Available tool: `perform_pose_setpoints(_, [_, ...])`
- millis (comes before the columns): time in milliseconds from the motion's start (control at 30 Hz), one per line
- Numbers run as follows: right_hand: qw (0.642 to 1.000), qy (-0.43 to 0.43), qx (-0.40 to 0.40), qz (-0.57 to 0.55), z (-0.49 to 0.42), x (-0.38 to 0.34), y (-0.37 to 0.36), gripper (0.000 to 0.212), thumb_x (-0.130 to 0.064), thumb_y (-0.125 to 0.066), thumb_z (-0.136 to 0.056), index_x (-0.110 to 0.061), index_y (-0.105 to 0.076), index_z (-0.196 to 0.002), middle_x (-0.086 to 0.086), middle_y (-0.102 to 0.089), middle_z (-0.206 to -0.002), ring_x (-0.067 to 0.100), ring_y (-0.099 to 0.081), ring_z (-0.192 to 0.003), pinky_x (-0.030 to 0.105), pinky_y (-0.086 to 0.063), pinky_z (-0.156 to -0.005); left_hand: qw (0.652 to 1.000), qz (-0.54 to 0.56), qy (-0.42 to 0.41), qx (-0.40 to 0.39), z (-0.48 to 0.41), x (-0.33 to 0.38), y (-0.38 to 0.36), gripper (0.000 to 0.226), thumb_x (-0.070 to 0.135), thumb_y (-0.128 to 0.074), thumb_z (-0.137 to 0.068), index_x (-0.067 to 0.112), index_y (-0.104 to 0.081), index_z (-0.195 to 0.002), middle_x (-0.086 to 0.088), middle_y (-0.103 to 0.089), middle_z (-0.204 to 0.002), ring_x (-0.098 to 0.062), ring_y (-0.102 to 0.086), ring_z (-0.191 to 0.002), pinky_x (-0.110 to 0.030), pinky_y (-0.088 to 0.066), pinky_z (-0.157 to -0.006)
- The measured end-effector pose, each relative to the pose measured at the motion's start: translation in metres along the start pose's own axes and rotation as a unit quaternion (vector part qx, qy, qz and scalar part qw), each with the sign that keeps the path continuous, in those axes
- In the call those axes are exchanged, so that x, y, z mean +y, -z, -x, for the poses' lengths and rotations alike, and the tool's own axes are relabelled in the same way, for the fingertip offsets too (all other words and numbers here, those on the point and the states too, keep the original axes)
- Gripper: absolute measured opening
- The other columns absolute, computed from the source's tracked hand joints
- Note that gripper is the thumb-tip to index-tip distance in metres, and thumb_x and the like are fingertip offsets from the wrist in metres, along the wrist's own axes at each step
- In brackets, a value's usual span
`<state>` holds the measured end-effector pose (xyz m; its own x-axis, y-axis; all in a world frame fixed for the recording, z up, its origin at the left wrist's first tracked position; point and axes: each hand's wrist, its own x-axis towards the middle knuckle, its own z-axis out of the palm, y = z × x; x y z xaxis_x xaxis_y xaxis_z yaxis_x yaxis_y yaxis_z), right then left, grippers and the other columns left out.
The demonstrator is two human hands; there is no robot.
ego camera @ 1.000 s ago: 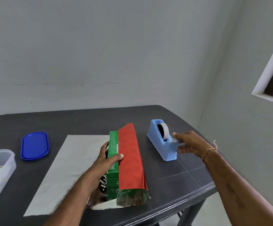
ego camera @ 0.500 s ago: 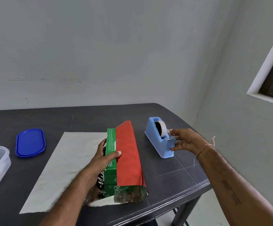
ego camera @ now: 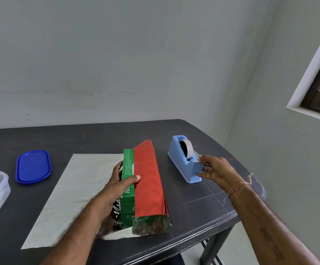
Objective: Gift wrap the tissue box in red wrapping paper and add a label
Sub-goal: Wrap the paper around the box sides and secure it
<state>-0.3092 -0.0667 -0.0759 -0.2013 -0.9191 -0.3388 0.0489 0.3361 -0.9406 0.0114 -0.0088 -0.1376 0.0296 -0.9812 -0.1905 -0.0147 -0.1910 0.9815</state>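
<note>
Head view: left fingers [ego camera: 134, 177] clamp edge of red paper [ego camera: 147, 180] onto tissue box [ego camera: 128, 165], right fingers [ego camera: 208, 159] pinch tape [ego camera: 188, 151] at dispenser [ego camera: 190, 174]

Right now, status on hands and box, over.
Left hand grips tissue box, thumb pinning red wrapping paper flap. Right hand at tape dispenser cutter, tape grip unclear. Nothing blocking.
</note>
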Motion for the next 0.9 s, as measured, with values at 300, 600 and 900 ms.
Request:
perform_pose_setpoints(300, [0.996, 0.034, 0.011, -0.085, -0.002, 0.039, 0.006, 0.047, -0.019, -0.082, -0.085, 0.009, -0.065, -0.118, 0.023, -0.069, -0.121, 0.033, -0.072, -0.108, 0.040, -0.064, -0.081, 1.000, 0.000, 0.006, -0.002, 0.001, 0.001, 0.001, 0.090, 0.031, -0.079, -0.088, 0.047, -0.021, -0.154, -0.004, -0.053, -0.146, -0.024, -0.066, -0.113, -0.049, -0.052, -0.103])
perform_pose_setpoints(600, [0.990, 0.078, 0.014, -0.114, 0.005, 0.058, -0.002, 0.022, -0.027, -0.073, -0.092, -0.005, -0.072, -0.093, 0.013, -0.073, -0.107, 0.025, -0.070, -0.101, 0.041, -0.064, -0.078, 1.000, -0.003, 0.011, -0.001, 0.001, 0.001, 0.001, 0.090, 0.034, -0.080, -0.087, 0.048, -0.022, -0.155, -0.002, -0.055, -0.144, -0.023, -0.066, -0.114, -0.051, -0.050, -0.105])
perform_pose_setpoints(900, [0.987, 0.105, 0.121, -0.034, -0.012, 0.082, -0.011, 0.010, -0.016, -0.079, -0.090, -0.008, -0.077, -0.085, 0.013, -0.078, -0.093, 0.028, -0.075, -0.094, 0.046, -0.061, -0.093, 1.000, -0.005, 0.009, 0.001, -0.002, -0.001, 0.001, 0.103, 0.042, -0.087, -0.073, 0.048, -0.024, -0.154, 0.000, -0.053, -0.147, -0.025, -0.065, -0.118, -0.052, -0.052, -0.104])
